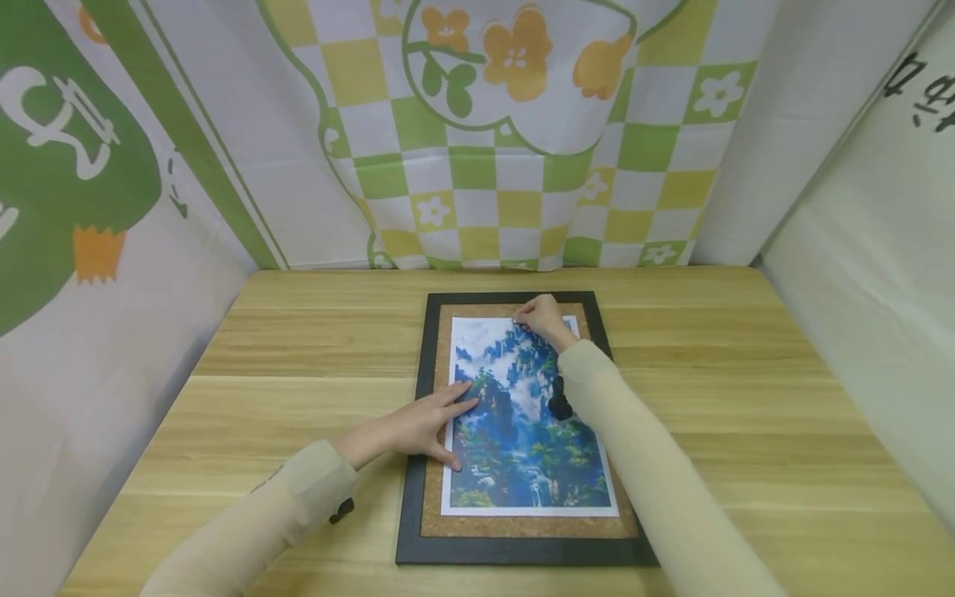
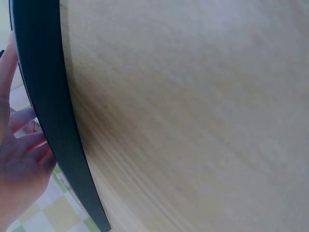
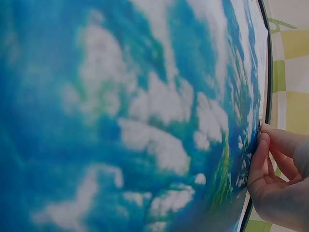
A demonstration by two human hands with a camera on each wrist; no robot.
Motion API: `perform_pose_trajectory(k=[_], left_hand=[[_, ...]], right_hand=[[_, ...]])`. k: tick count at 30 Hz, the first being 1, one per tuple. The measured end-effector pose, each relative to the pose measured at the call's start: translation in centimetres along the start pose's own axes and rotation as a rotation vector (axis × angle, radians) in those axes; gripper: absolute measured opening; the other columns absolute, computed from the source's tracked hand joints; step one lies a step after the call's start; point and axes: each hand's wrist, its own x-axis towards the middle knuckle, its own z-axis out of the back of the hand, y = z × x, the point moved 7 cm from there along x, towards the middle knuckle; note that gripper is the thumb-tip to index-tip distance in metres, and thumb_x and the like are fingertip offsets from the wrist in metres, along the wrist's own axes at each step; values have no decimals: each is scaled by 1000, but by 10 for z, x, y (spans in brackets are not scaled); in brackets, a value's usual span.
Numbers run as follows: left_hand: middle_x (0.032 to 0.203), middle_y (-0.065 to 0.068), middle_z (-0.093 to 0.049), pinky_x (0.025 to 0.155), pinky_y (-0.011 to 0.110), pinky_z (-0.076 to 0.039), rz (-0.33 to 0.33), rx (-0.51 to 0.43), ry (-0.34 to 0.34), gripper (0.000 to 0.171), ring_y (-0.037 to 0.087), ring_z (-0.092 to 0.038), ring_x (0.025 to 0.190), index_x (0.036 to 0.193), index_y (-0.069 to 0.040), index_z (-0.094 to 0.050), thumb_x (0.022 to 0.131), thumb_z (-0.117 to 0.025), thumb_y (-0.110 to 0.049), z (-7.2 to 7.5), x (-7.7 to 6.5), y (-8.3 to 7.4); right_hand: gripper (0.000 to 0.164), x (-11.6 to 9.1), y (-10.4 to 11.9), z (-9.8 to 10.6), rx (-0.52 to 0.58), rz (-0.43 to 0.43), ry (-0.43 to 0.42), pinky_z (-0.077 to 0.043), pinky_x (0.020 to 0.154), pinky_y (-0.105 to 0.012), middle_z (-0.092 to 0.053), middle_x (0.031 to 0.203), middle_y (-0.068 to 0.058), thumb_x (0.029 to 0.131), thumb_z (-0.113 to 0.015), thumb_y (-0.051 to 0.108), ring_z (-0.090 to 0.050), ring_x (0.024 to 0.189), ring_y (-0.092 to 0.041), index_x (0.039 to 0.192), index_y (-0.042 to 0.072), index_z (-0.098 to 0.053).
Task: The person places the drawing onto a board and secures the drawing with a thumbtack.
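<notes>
A printed landscape picture (image 1: 515,431) of blue mountains and trees lies on a cork board (image 1: 522,527) with a black frame (image 1: 522,550). My left hand (image 1: 425,421) rests with spread fingers over the picture's left edge. In the left wrist view, that hand (image 2: 21,166) shows partly behind the dark frame (image 2: 53,96). At the picture's top edge, my right hand (image 1: 547,319) pinches a small pin (image 1: 515,322) between thumb and forefinger. The right wrist view shows the right hand (image 3: 280,179) with its fingertips at the paper; most of the pin (image 3: 260,124) is hidden there.
The board lies on a wooden table (image 1: 298,348). A checked, flowered curtain (image 1: 485,166) hangs behind the table's far edge. Printed cloth (image 1: 186,332) and white cloth (image 1: 858,249) stand at the left and right sides.
</notes>
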Motion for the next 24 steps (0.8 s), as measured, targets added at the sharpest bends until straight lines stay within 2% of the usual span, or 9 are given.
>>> perform_pose_trajectory(k=[10,16,21,24], left_hand=[[151,21,-11,108,46,-26,1,12,-3,96,35,-15,138,142,-3,-30,70,-71,-51,-1,0,2],[151,21,-11,108,46,-26,12,3,1,96,34,-15,138,141,-2,-31,69,-72,-51,0,1,0],[151,19,-12,108,45,-27,26,1,0,92,34,-17,137,141,-4,-32,71,-71,-50,2,2,0],[150,20,-16,107,46,-28,37,1,-14,85,35,-21,136,139,-5,-36,74,-70,-47,3,0,0]], right_hand=[[17,3,-1,-1,29,13,-5,-46,55,-18,-65,97,-22,86,-60,5,-52,57,-6,97,-7,-68],[23,-6,4,2,32,37,107,-50,61,-21,-65,100,-23,88,-59,8,-59,68,-14,104,-7,-65],[30,-19,12,5,-28,76,224,-52,69,-30,-63,107,-22,91,-56,15,-62,83,-25,113,-5,-61],[32,-27,18,9,-69,135,265,-52,74,-36,-61,110,-22,92,-53,17,-61,89,-30,116,-4,-59]])
